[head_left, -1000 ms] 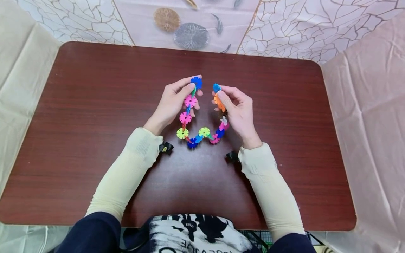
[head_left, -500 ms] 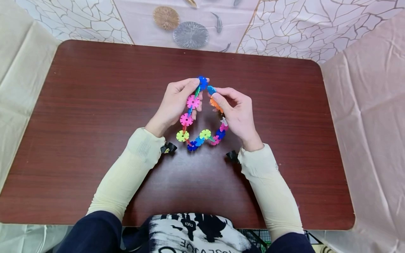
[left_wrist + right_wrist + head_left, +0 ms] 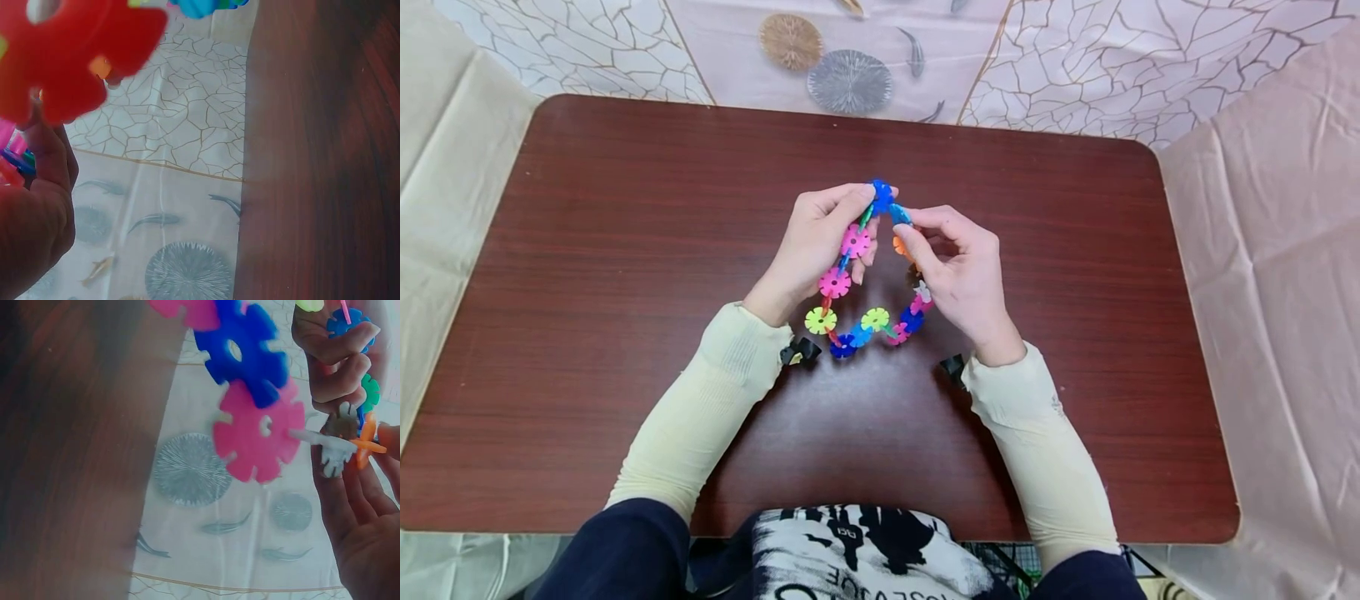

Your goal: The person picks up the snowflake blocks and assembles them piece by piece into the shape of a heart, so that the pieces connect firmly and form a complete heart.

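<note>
A chain of coloured snowflake discs (image 3: 861, 321) hangs in a loop above the brown table (image 3: 625, 250). My left hand (image 3: 820, 237) pinches one end at a blue disc (image 3: 881, 195). My right hand (image 3: 951, 267) pinches the other end at a light blue disc (image 3: 900, 215), beside an orange disc (image 3: 901, 247). The two ends touch at the top. The right wrist view shows a pink disc (image 3: 259, 431) and a blue disc (image 3: 240, 347) close up, with fingers (image 3: 337, 344) behind. A blurred red disc (image 3: 69, 56) fills the top left of the left wrist view, above my left hand (image 3: 34, 225).
A patterned cloth with fish and round shapes (image 3: 850, 79) lies beyond the table's far edge. Plain pale sheets (image 3: 1277, 250) cover both sides. Cream sleeves (image 3: 700, 417) cross the near half of the table.
Both hands have brought the two chain ends together from a gap to touching. The hanging loop shifted slightly left.
</note>
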Motion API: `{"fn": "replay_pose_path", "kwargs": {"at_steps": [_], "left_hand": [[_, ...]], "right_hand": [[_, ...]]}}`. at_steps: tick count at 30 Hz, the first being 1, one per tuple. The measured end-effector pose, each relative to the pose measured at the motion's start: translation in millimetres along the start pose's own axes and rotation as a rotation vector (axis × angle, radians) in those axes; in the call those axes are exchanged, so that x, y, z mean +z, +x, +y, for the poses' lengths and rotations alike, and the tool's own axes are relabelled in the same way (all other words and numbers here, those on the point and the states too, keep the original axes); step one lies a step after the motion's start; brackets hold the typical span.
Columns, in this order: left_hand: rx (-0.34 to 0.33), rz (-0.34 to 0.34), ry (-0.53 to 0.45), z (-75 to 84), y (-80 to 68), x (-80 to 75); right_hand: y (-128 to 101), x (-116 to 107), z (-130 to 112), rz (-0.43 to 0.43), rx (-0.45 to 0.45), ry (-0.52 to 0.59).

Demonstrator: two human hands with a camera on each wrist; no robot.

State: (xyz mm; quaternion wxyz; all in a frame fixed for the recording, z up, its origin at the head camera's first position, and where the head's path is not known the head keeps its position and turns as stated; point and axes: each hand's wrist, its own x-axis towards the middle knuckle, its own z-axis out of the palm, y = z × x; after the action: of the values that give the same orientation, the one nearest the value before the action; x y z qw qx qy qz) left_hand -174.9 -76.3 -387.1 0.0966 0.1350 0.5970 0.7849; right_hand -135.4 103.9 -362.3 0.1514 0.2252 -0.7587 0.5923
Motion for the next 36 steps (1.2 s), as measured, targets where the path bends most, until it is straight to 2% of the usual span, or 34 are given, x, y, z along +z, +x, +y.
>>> {"fn": "replay_pose_path", "kwargs": {"at_steps": [6, 18, 22, 27, 36], "left_hand": [[0.006, -0.006, 0.013, 0.0, 0.2, -1.0], [-0.014, -0.013, 0.007, 4.1, -0.5, -0.6], [-0.023, -0.007, 0.010, 6.8, -0.9, 0.0], [-0.003, -0.020, 0.011, 9.6, -1.8, 2.1], [0.025, -0.028, -0.009, 11.5, -3.8, 4.8]], "right_hand": [[2.4, 0.4, -6.2, 0.011, -0.111, -0.090], [3.2, 1.2, -6.0, 0.008, -0.122, -0.099], [2.0, 1.5, 2.6, 0.023, -0.075, -0.075], [0.4, 3.6, -0.4, 0.051, -0.026, 0.008], [-0.2, 7.4, -1.5, 0.087, -0.054, 0.121]]}}
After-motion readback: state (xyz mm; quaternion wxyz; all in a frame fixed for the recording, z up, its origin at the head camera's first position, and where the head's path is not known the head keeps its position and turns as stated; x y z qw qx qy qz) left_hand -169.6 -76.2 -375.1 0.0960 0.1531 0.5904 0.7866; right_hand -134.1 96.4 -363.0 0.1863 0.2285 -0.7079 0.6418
